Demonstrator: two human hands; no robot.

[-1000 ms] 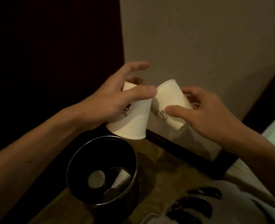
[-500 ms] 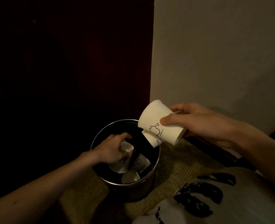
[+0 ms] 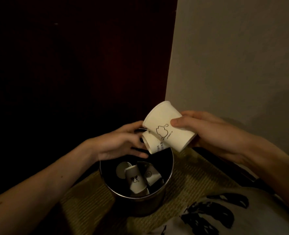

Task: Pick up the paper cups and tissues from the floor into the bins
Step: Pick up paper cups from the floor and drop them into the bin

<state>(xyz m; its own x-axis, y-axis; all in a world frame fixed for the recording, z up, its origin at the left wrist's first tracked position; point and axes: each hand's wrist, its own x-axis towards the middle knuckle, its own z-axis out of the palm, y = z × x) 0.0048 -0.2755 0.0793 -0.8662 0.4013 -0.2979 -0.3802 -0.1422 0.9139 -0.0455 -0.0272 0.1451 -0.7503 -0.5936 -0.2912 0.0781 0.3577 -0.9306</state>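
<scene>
Gripping the upper paper cup [image 3: 163, 122] round its narrow end, the right hand [image 3: 213, 138] has its thumb pressed on the near side and its fingers curled behind. The cup is tilted, its wide mouth pointing up and to the left, and a line drawing with small lettering shows on its side. It hangs in the air just above the far rim of the bin [image 3: 145, 206].

A second cup, the lower paper cup [image 3: 154, 144], sticks out from under the first, touching it and half hidden by it, its end pointing left. It too is in the air over the bin's mouth. The left hand [image 3: 118, 145] reaches in from the left with fingers above and thumb below the end of this lower cup. The fingers are loosely spread and blurred, so it may be touching the cup, but I cannot tell whether it grips it. What carries the lower cup is hidden behind the upper one.

The bin is round, dark and metal-rimmed, and stands on a woven mat [image 3: 188, 180] on the floor. Inside it lie more white cups: a cup with a small face print [image 3: 136, 181] on its side, another cup [image 3: 152, 175] just to its right and touching it, and a pale round disc [image 3: 121, 169] to the left.

Behind the bin a dark panel [image 3: 72, 65] meets a pale wall [image 3: 233, 56] at a vertical edge. A light shirt with a black print [image 3: 208, 216] fills the lower right corner.
</scene>
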